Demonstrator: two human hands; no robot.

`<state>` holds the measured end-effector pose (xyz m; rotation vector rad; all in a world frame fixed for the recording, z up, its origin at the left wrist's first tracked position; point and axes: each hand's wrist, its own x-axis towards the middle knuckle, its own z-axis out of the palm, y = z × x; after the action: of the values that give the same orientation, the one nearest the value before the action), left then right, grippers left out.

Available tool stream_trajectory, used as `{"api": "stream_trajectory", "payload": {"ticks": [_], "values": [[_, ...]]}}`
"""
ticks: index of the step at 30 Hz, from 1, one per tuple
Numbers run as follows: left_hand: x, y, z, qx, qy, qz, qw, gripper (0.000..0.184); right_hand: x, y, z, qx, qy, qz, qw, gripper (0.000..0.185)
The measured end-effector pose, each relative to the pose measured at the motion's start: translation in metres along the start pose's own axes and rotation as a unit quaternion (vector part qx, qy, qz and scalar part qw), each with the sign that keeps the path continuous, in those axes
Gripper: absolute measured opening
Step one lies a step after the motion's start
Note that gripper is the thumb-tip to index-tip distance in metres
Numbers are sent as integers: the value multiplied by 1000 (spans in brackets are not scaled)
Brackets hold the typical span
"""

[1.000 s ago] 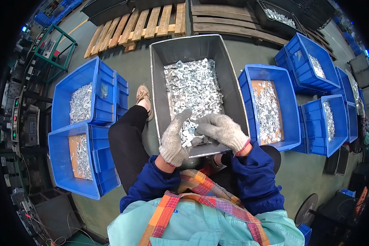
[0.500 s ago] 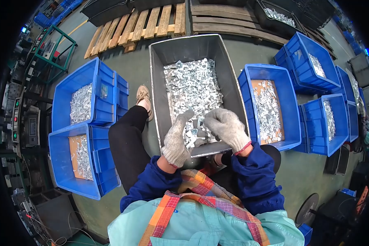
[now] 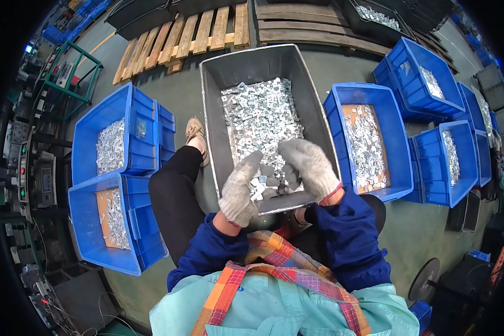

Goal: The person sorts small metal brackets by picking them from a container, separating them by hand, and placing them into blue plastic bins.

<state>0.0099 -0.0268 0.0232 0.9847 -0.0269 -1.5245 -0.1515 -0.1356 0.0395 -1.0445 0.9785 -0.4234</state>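
Note:
In the head view, my left hand wears a pale knitted glove with grey fingertips and is over the near left of a dark grey bin. Its fingers curl inward near several small shiny metal pieces; whether it grips any is hidden. My right hand, gloved alike, is over the near right of the bin, its fingers bent down and closed toward the left hand. What its fingertips hold, if anything, cannot be made out. A layer of small silvery metal parts covers much of the bin's bottom.
Blue crates with metal parts stand at the left, another blue crate is close on the right, and several more are beyond it. Wooden pallets lie past the bin. My legs are on either side of its near end.
My right hand has shifted slightly up and left, closer to my left hand, and its grey fingers now show more. The view has tilted a little.

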Motion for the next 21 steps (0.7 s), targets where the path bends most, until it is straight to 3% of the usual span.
{"api": "stream_trajectory", "payload": {"ticks": [1, 3, 6, 7, 9, 10, 12, 14, 18, 21], "values": [[0, 6, 2, 0, 15, -6, 1000, 43, 8, 4, 1, 9, 49, -59, 997, 35], [0, 11, 2, -10, 22, -13, 1000, 45, 2, -9, -5, 18, 27, -45, 998, 37], [6, 9, -9, -36, -25, -24, 999, 53, 1, -14, 0, -241, -21, -130, 962, 40], [9, 7, -14, -42, -45, -28, 998, 54, -1, -13, 7, -268, -52, -173, 946, 43], [12, 1, -17, -50, -85, -44, 994, 56, -16, -22, 17, -252, -133, -117, 951, 43], [6, 0, -6, -45, -42, -47, 997, 50, -3, 5, 18, -359, -87, -256, 893, 42], [3, -5, 1, -10, -34, -41, 999, 51, 14, 40, 8, -415, -95, -336, 840, 42], [1, -3, 0, 52, -44, -41, 997, 55, 9, 28, 11, -387, -95, -278, 874, 40], [12, 3, -12, -12, -115, -64, 991, 56, 1, 13, 3, -209, -132, -157, 956, 35], [11, 5, -8, -22, -69, -89, 993, 54, 8, 20, 2, -270, -50, -233, 933, 35]]}}
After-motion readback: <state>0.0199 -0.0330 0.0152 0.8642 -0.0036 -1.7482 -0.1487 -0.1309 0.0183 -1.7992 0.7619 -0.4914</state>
